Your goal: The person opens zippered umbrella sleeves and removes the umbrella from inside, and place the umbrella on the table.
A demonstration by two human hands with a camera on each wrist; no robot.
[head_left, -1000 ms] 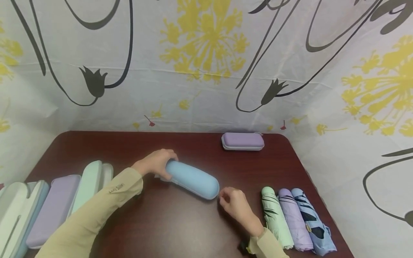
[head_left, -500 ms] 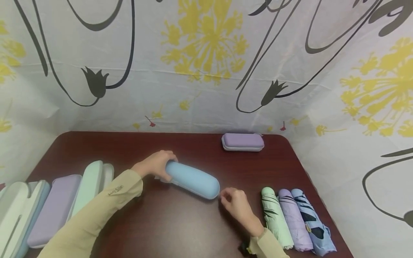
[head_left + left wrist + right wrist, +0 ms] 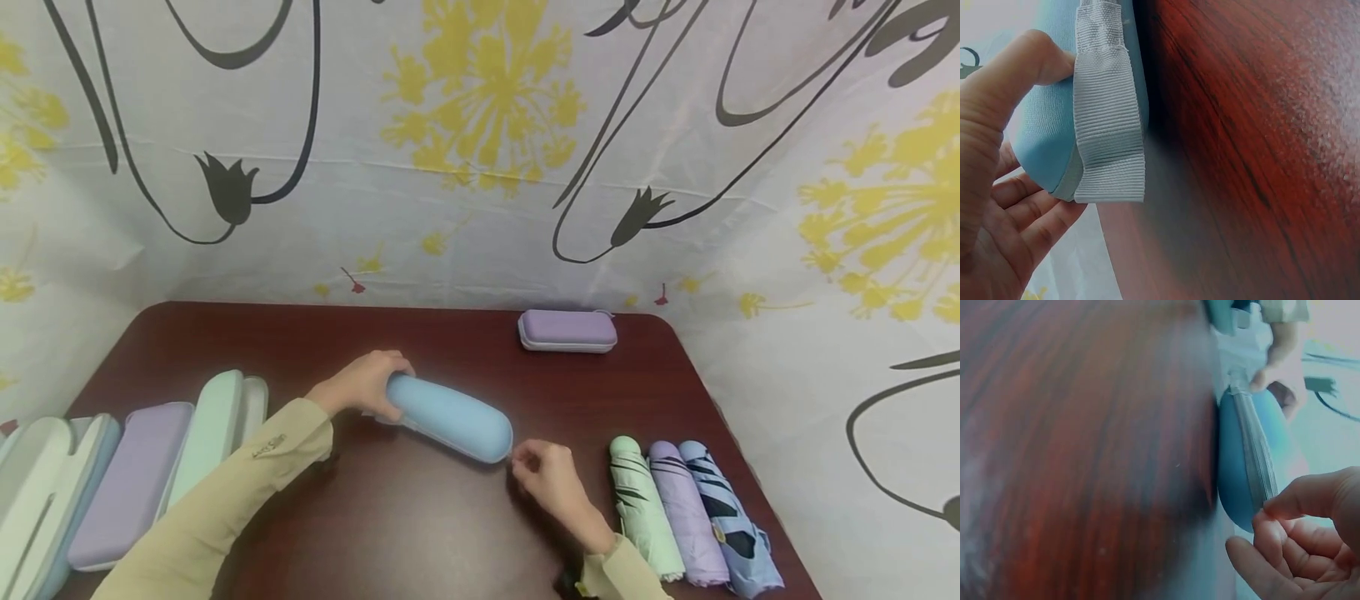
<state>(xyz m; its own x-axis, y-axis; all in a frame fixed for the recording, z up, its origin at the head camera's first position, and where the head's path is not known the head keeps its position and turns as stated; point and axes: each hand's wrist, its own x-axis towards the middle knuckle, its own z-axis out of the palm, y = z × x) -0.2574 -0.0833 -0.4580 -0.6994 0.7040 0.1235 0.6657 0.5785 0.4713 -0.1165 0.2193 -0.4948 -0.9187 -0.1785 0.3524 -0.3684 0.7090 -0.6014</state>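
A blue zip case lies aslant in the middle of the table. My left hand grips its far left end, thumb on the near side and fingers round the other. In the left wrist view the thumb rests beside a grey ribbed strap that loops out at the end. At the case's rounded right end is my right hand. Its thumb and forefinger pinch together at the end of the grey zipper band, on the zipper pull, mostly hidden by the fingertips.
Along the left stand several pastel cases, among them a purple case and a mint case. A small purple case sits at the back edge. Folded green, purple and blue umbrellas lie right of my right hand.
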